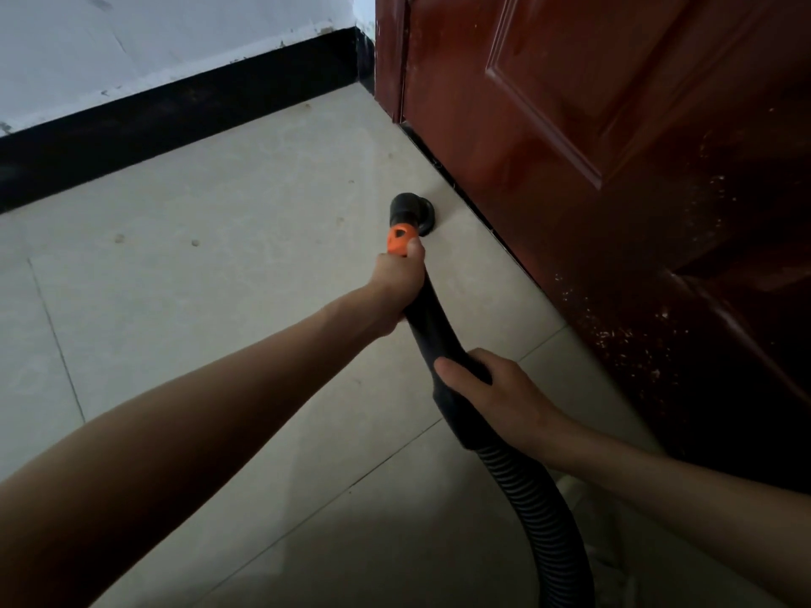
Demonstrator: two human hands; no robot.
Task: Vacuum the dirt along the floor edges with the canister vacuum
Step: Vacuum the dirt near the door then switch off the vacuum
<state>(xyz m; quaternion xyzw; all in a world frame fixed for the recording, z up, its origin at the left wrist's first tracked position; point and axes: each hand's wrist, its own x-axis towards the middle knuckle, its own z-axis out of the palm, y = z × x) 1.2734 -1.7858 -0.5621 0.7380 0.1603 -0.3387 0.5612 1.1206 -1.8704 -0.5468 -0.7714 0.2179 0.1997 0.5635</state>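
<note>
Both hands, left (397, 285) & right (496, 394), fingers wrapped round wand (432, 322); hose (544, 511) cut off at frame btm.

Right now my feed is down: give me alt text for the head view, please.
Two bare hands hold a black vacuum wand, its round nozzle on the tiled floor beside the bottom edge of a dark red door. The left hand grips below the orange collar; the right hand grips where the ribbed hose begins.

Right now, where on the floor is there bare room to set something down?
Bare tiles lie between the black baseboard and the left forearm. Crowded: the strip along the door, taken by the nozzle, hose and both hands.
</note>
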